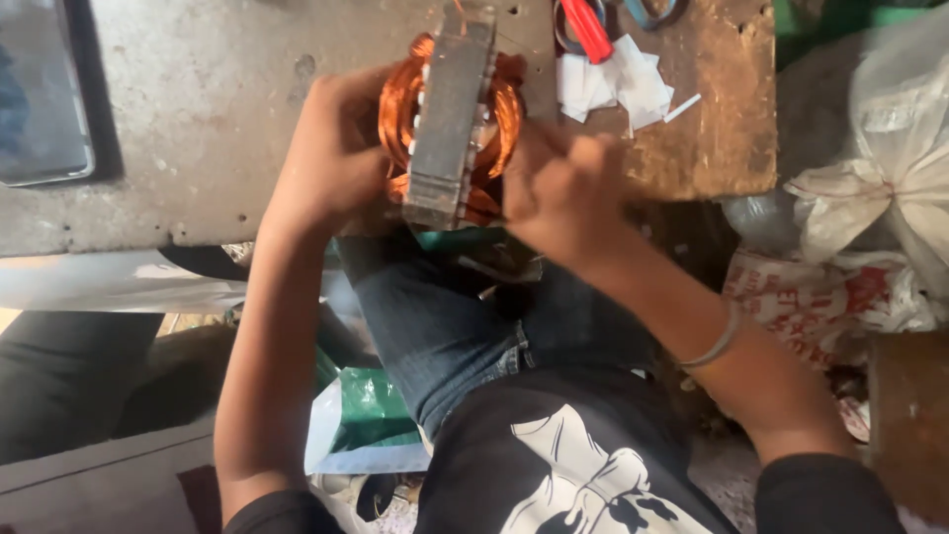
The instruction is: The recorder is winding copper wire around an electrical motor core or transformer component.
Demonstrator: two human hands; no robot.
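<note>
I had the motor stator (450,119) standing on edge at the near lip of the grey workbench (198,109), its grey laminated steel core facing me and the copper windings (400,99) bulging out on both sides. My left hand (331,153) was wrapped against the left side of the coil, fingers closed on the copper and steadying the whole piece. My right hand (563,193) sat at the lower right of the stator, fingers bunched together against the windings there, though whether they pinched a wire or only pressed on the coil I could not tell. By my reckoning I was in the middle of dressing or seating the winding, working the copper by hand while the core was braced. The next move, as I judged it, called for a firm hold with the left and small, careful pressure from the right, since thin wire kinks easily. Beyond the stator lay scraps of white paper (618,79) and a red-handled tool (588,28) on a wooden board (727,129).
</note>
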